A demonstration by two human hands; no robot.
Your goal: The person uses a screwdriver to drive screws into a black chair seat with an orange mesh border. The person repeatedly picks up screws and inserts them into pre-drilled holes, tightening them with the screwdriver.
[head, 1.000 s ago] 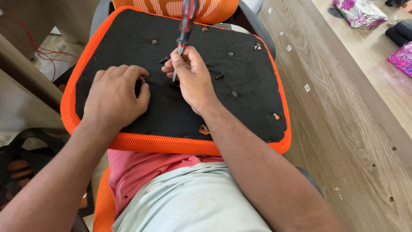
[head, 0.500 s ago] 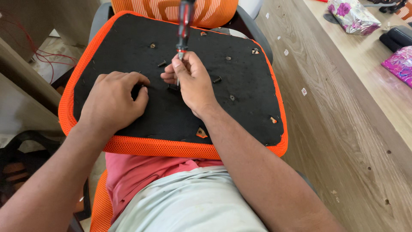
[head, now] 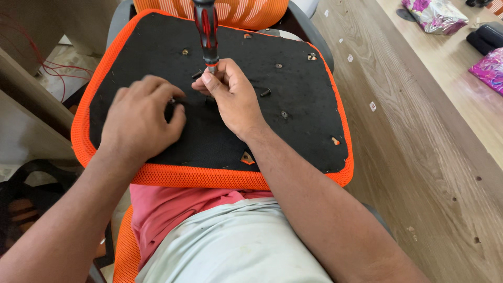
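Standing upright, the screwdriver point(head: 206, 29) rises from the right hand point(head: 232, 97).

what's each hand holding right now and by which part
The right hand pinches the screwdriver low on its shaft, just below the red-and-black handle. The left hand presses on the black seat underside; any grip there is hidden.

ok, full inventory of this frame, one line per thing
seat pad: 1, black underside with orange mesh rim, on the lap
screwdriver: 1, red and black handle, upright over the pad's middle
loose bolts: at least 2, dark, on the pad by the right hand
chair back: 1, orange mesh, beyond the pad
wooden surface: 1, light brown, at right
patterned pouches: 2, pink floral, far right
red wires: a few, upper left
left hand: flat on the pad
right hand: grip at the screwdriver shaft
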